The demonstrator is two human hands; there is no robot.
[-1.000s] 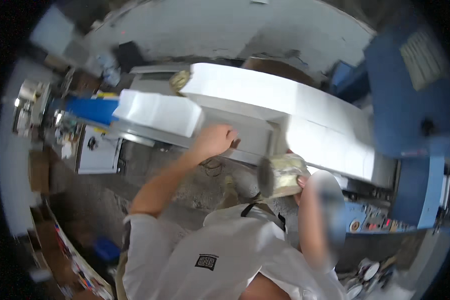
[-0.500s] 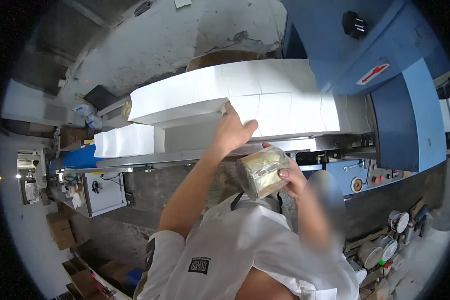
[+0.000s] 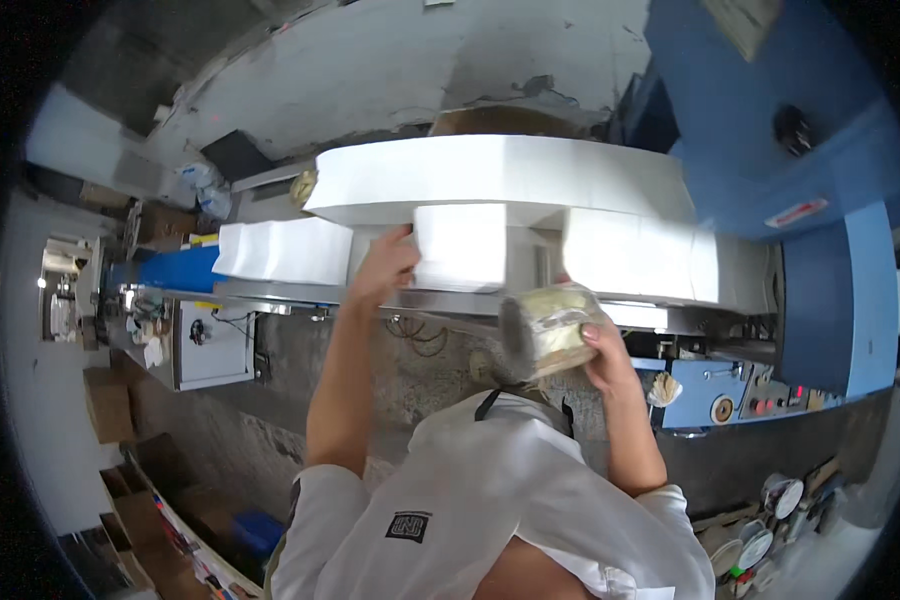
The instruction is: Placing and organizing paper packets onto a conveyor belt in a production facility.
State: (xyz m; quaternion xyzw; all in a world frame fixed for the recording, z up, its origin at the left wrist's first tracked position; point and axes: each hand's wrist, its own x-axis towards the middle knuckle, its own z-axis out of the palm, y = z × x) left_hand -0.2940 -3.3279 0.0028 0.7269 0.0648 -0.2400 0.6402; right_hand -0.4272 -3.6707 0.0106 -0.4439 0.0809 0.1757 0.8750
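My left hand (image 3: 382, 268), fingers curled, grips the left end of a short stack of white folded sheets (image 3: 460, 247), which stands in a metal channel. Some of its fingertips are hidden or blurred at the stack's edge. In my right hand (image 3: 608, 357) is a block wrapped in clear, yellowish tape (image 3: 553, 328), held in front of the channel with my thumb on its side. A gap parts the short stack from a longer white stack (image 3: 640, 255) to its right.
Behind runs a long white row of sheets (image 3: 490, 170), with a yellowish wrapped piece (image 3: 304, 188) at its left end. Another white stack (image 3: 285, 249) lies farther left. A blue machine (image 3: 830, 290) closes off the right, above a control panel (image 3: 767, 388).
My left hand has moved left with the short white stack, opening a gap to its right. My right hand still holds the wrapped block, now turned slightly. The view has shifted.
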